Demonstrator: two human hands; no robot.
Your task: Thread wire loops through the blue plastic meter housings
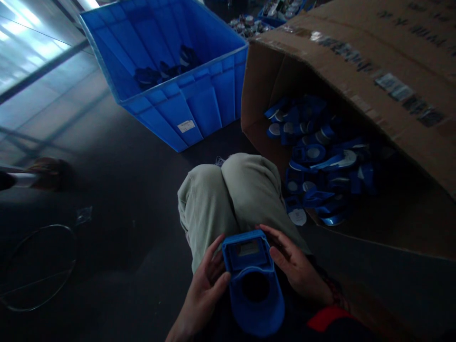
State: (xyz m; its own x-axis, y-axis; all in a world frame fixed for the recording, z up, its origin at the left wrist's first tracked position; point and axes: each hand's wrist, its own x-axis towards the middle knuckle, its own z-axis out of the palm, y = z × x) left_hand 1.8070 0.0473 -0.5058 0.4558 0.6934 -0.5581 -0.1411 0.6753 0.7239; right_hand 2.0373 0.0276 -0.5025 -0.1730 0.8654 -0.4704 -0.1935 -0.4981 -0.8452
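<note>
A blue plastic housing (254,266) with a rectangular window at its far end and a dark round opening below it is held over my lap. My left hand (204,287) grips its left side, with the thumb along the edge. On the right side, my right hand (295,266) holds the upper edge between thumb and fingers. Similar blue housings (313,153), several with round whitish discs, lie heaped inside a cardboard box (356,61) tipped on its side to my right.
Ahead stands a large blue crate (210,95) with several dark blue parts (164,70) at its bottom. A wire hoop (73,261) and a scrap of clear plastic (83,215) lie on the floor at left, near another person's shoe (50,172). Bins of small parts (278,12) stand behind.
</note>
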